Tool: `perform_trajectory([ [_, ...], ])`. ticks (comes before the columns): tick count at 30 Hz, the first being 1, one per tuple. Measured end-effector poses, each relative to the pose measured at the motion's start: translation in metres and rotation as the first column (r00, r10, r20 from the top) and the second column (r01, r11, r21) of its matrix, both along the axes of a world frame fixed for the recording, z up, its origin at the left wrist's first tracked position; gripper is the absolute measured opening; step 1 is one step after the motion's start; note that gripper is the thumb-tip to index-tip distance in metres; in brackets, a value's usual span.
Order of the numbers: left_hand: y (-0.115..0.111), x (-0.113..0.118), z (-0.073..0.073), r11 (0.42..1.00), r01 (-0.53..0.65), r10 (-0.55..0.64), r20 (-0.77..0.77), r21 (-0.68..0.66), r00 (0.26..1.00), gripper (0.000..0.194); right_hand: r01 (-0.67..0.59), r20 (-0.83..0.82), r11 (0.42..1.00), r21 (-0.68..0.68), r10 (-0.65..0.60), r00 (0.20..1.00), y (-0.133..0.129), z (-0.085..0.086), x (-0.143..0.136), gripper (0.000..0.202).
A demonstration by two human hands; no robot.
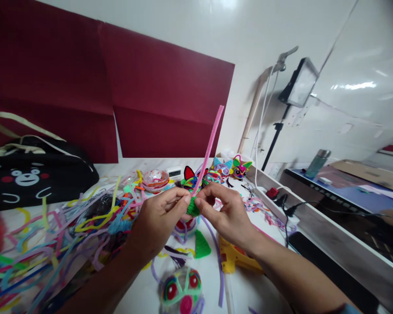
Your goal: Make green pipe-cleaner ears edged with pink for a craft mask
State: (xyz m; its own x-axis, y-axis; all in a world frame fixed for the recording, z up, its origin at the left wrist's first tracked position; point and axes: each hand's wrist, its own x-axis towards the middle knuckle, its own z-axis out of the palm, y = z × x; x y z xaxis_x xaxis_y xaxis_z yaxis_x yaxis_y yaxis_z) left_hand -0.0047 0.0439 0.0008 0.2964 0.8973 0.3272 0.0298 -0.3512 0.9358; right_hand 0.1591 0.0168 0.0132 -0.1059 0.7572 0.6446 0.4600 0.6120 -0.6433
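The left hand (160,216) is pinching a straight pink fuzzy stem (211,141) against the ribbed green piece (192,208) the right hand (228,214) is gripping, apparently aligning them.

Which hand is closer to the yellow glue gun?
The right hand. It is raised just beyond the yellow glue gun, at the green piece. The left hand is farther off to the left, pinching the pink pipe cleaner near its base.

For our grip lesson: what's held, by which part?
Left hand pinches a pink strip by its lower end; right hand, a green piece by its edge.
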Motion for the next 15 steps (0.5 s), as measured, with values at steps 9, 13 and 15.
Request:
perform_trajectory([
  [9,0.0012,0.0019,-0.0008,1.0,0.019,-0.019,0.008,-0.004,1.0,0.02,0.017,0.0,1.0,-0.01,-0.017,1.0,0.004,-0.0029,0.002,0.011],
  [13,0.0004,0.0026,-0.0011,1.0,0.012,-0.013,0.018,0.018,1.0,0.022,0.016,-0.01,1.0,-0.011,-0.016,1.0,0.0041,-0.003,0.0021,0.011],
  [15,-0.0004,0.0027,-0.0005,1.0,0.0,-0.001,0.02,0.022,1.0,0.022,0.014,-0.009,1.0,-0.014,-0.015,1.0,0.0034,-0.0026,0.0017,0.01],
])
